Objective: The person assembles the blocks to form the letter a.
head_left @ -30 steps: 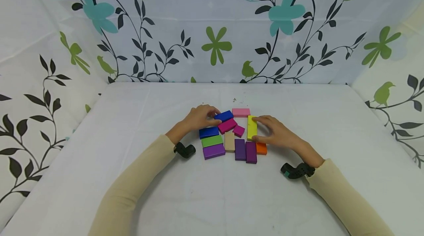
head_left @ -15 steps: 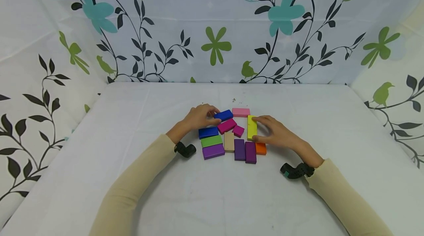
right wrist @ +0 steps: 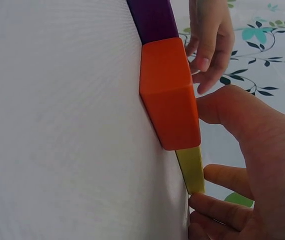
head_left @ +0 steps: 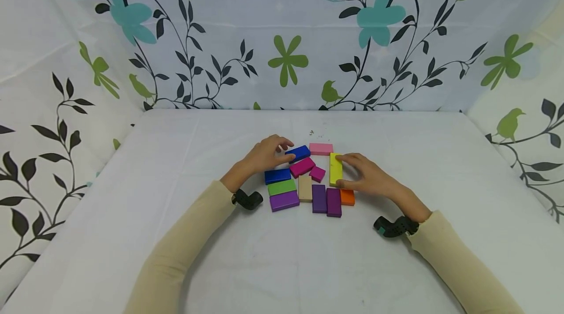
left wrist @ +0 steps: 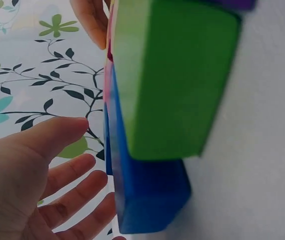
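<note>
My left hand [head_left: 266, 154] is at the upper left of a flat group of coloured blocks. Its thumb tip overlaps the edge of the upper blue block [head_left: 297, 154]; the fingers are spread above the table. In the left wrist view this hand [left wrist: 57, 185] is apart from the near blue block [left wrist: 155, 200] and the green block [left wrist: 182, 85]. On the right side, my right hand [head_left: 367, 175] holds the yellow block [head_left: 336, 169] lengthwise, thumb at its near end and fingertips at its far end. The orange block [right wrist: 170, 95] lies close below that thumb.
Magenta blocks [head_left: 302, 167], a pink block [head_left: 321, 149], a beige block [head_left: 305, 189] and several purple blocks [head_left: 319, 199] make up the rest of the group. All lie on a white-covered table [head_left: 273, 260]. Behind stands a leaf-patterned cloth [head_left: 246, 20].
My left hand's fingers have lifted off the upper blue block and spread a little upward. The right hand and the blocks have stayed in place.
</note>
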`<action>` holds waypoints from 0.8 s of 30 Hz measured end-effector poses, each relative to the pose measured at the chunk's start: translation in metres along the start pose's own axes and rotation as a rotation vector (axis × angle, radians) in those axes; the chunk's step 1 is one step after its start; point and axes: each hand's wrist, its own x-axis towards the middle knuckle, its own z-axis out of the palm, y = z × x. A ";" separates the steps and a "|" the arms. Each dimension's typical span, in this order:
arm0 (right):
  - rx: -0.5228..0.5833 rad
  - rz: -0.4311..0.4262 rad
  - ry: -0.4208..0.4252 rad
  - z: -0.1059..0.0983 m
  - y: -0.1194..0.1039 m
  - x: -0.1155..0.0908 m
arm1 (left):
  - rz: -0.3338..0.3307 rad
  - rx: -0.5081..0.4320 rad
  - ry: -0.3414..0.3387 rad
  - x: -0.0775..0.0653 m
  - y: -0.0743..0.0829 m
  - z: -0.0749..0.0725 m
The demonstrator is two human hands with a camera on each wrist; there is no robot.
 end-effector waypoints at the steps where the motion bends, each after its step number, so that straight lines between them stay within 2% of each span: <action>1: 0.002 0.001 0.000 0.000 0.000 0.000 | 0.004 -0.006 0.007 0.000 0.001 0.000; 9: 0.003 0.005 0.001 0.000 0.000 -0.001 | 0.062 -0.013 0.045 -0.003 0.012 0.001; 16: 0.013 0.008 -0.001 -0.001 0.000 -0.002 | 0.084 -0.038 0.024 -0.004 0.018 0.006; 24: 0.013 -0.006 -0.005 -0.001 0.001 0.000 | 0.095 -0.012 0.027 -0.004 0.023 0.009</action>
